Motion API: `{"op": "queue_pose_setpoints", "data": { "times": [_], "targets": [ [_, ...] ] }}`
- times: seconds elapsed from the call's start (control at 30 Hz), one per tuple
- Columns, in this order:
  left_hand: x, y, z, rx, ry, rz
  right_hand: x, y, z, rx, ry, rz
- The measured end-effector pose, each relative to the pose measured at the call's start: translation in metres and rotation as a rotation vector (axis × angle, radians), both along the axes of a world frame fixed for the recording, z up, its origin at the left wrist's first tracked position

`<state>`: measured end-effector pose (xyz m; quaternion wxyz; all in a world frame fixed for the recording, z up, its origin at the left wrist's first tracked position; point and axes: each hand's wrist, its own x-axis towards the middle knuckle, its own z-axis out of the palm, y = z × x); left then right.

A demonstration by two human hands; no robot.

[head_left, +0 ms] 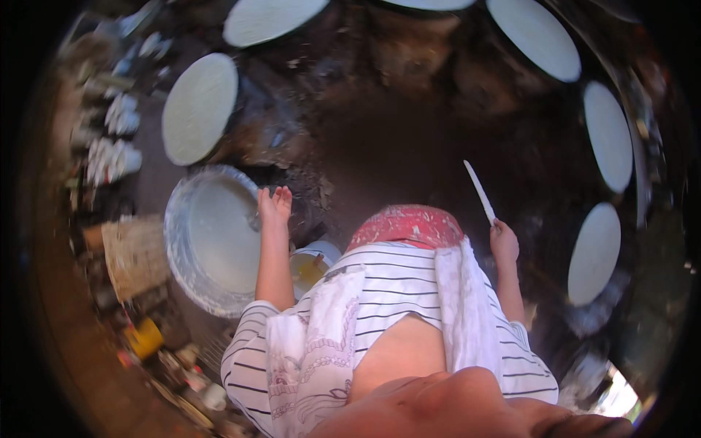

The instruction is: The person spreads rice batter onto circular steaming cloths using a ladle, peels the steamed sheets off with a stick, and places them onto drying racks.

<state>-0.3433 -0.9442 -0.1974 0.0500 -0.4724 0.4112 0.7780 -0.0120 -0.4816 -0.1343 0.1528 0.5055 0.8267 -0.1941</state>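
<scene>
My left hand [274, 204] is raised beside the right rim of a large round basin [177, 270], its fingers stretched out and holding nothing. Whitish liquid [219, 230] fills much of that basin, and pale smears coat its rim. A small greyish thing [254, 221] shows at the basin's inner edge by my left wrist, too unclear to name. Off to the right, my right hand [504, 242] is closed around the lower end of a long, thin white spatula-like blade [478, 191]. The blade points up and slightly left, touching nothing I can see.
Several pale round discs [201, 109] form an arc around me, one of them at the right [595, 254]. A small white bucket [328, 250] with yellowish contents stands near my left forearm. Stacked white items [113, 160], a brown sack-like cloth [135, 255] and a yellow container [144, 337] lie at the left.
</scene>
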Motion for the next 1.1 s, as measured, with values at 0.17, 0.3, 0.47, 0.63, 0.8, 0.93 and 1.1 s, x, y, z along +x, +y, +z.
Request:
{"op": "queue_pose_setpoints", "data": {
  "times": [0.17, 0.3, 0.47, 0.63, 0.8, 0.93, 1.1],
  "targets": [
    [0.054, 0.153, 0.154, 1.054, 0.785, -1.231, 0.136, 0.049, -0.003, 0.100, -0.252, -0.184],
    [0.061, 0.321, 0.232, 2.124, 1.278, -1.597, 0.199, 0.080, 0.019, 0.137, -0.399, -0.290],
    [0.078, 0.432, 0.227, 2.290, 1.192, -1.959, 0.216, 0.136, 0.004, 0.151, -0.505, -0.260],
    [0.054, 0.478, 0.214, 2.423, 1.118, -2.105, 0.210, 0.166, -0.010, 0.071, -0.603, -0.233],
    [0.012, 0.505, 0.208, 2.489, 0.891, -2.221, 0.176, 0.184, 0.016, 0.077, -0.593, -0.263],
    [-0.005, 0.515, 0.209, 2.461, 0.868, -2.160, 0.166, 0.191, 0.006, 0.067, -0.621, -0.248],
    [-0.017, 0.528, 0.210, 2.466, 0.872, -2.118, 0.146, 0.192, 0.003, 0.093, -0.680, -0.149]
  ]
}}
